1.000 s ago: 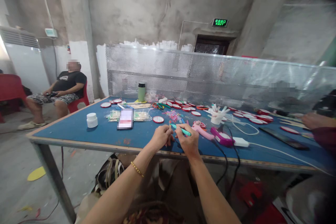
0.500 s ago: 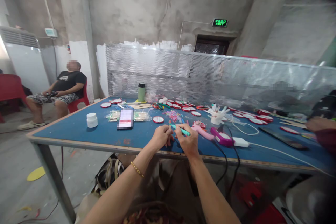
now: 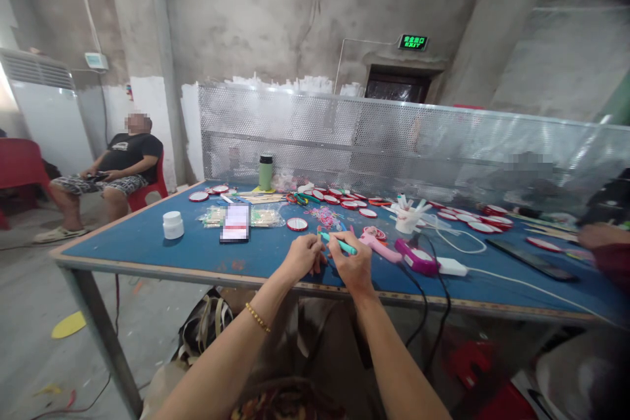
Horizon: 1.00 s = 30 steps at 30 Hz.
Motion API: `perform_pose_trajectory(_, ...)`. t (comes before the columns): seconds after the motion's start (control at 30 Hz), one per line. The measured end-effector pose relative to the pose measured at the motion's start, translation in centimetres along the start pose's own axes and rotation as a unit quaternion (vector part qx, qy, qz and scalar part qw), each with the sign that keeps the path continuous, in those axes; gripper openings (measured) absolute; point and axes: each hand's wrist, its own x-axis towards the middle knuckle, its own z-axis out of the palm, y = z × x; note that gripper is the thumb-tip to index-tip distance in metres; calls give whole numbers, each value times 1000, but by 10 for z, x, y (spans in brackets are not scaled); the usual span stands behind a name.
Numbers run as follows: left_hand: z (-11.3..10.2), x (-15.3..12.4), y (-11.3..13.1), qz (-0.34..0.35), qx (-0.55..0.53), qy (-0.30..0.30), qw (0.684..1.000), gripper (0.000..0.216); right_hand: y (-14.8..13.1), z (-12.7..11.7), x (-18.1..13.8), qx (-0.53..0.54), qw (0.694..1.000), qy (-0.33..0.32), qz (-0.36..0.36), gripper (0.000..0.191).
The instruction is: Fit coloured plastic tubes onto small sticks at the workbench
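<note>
Though beyond pen [image 3: 347,247], legible "EXIT" sign [image 3: 413,42].

Nearer me than the black, bright-screened rectangular phone [image 3: 235,222], my left hand [image 3: 304,256] could slide across bare blue desk [image 3: 197,259]; left of the phone a white cylindrical jar [image 3: 172,226] blocks me, right a round red-rimmed white disc [image 3: 296,224], beyond a green black-lidded bottle [image 3: 265,174].

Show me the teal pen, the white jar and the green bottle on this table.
Teal pen [image 3: 347,247]: head view, on its barrel.
White jar [image 3: 172,228]: head view, on its side below the lid.
Green bottle [image 3: 265,176]: head view, on its body.
</note>
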Motion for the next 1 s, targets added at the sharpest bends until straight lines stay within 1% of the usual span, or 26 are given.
perform_pose_trajectory(0.27, 0, 1, -1, -12, -2, -1, 1000, 17, 0, -2, -4, 5, 1000, 12, 4, 17)
perform_pose_trajectory(0.4, 0, 0, 0, -10, -2, -1, 1000, 19, -1, -2, -4, 1, 1000, 3, -2, 17)
perform_pose_trajectory(0.7, 1, -5, 10, -13, 4, -2, 1000, 22, -3, -3, -2, -4, 1000, -15, -7, 18)
perform_pose_trajectory(1.0, 0, -5, 10, -6, 20, 2, 1000, 22, -1, -1, -2, 9, 1000, -20, 0, 18)
